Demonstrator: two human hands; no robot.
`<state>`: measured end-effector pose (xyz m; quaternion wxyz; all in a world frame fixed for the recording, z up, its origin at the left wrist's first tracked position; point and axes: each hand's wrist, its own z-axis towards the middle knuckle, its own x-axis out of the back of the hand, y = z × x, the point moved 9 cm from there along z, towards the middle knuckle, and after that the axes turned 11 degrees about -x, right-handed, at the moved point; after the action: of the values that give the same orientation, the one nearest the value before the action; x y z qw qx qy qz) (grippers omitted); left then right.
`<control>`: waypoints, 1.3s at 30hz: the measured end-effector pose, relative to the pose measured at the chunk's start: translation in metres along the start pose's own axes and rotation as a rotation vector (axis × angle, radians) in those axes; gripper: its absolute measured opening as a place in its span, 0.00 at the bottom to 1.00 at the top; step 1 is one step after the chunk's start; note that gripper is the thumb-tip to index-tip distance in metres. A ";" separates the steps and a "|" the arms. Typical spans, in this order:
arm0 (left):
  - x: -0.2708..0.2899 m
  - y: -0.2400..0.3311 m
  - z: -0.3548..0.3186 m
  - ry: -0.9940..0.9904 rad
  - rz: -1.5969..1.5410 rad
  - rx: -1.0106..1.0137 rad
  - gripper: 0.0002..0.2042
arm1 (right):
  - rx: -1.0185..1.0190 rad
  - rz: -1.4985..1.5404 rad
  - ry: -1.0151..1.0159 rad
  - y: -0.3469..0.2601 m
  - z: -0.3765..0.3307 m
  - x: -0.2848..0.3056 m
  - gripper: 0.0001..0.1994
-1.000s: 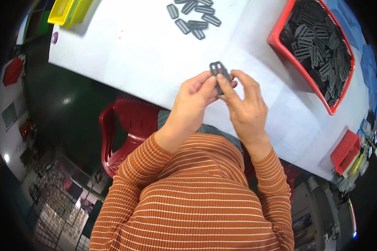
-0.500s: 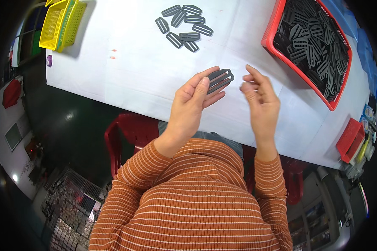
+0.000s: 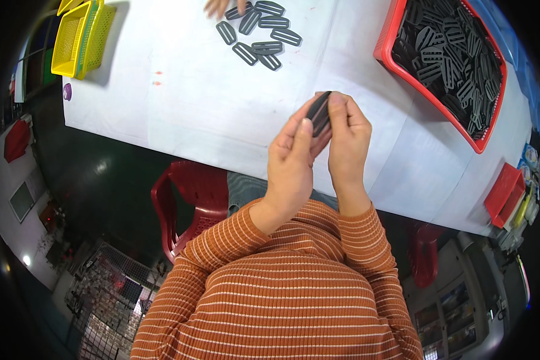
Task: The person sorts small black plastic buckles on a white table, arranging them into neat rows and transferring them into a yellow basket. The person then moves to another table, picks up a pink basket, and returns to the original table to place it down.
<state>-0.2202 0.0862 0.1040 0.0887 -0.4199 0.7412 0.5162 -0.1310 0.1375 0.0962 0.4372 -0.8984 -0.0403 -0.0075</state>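
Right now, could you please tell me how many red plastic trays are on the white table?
2. A large red plastic tray full of dark slotted pieces sits at the table's far right; a small red plastic tray sits at the near right edge. Others may lie outside the view.

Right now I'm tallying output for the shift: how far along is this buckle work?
Early, it seems. Done: a small group of black slide buckles lies on the white table, with another person's fingers at it. In hand: one buckle pinched between left hand and right hand. Left: the red tray looks full of buckles.
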 end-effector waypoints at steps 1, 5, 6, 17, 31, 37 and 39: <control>0.002 -0.001 0.001 0.017 -0.021 0.021 0.19 | 0.100 0.020 -0.018 -0.008 -0.004 -0.007 0.10; 0.004 -0.002 0.003 0.036 -0.044 0.028 0.18 | 0.237 -0.064 0.012 -0.012 -0.012 -0.009 0.12; 0.003 -0.001 0.003 0.027 -0.035 0.014 0.18 | 0.247 -0.093 0.075 -0.018 -0.014 -0.007 0.09; -0.001 0.001 0.008 0.024 0.009 0.040 0.19 | -0.218 0.191 -0.108 0.004 0.028 0.007 0.27; 0.062 0.011 0.110 -0.048 0.866 -0.248 0.13 | 0.201 0.166 0.296 -0.087 0.066 0.107 0.14; 0.046 0.025 0.160 -0.143 1.623 -0.768 0.15 | 0.051 0.014 0.660 -0.103 0.096 0.207 0.26; 0.040 0.016 0.172 -0.192 1.683 -0.690 0.13 | 0.299 -0.433 0.744 -0.136 0.097 0.206 0.24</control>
<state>-0.3086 0.2113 0.0151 -0.3862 0.3004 0.5967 0.6361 0.0618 0.3104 0.1530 0.5353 -0.7326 -0.0680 -0.4150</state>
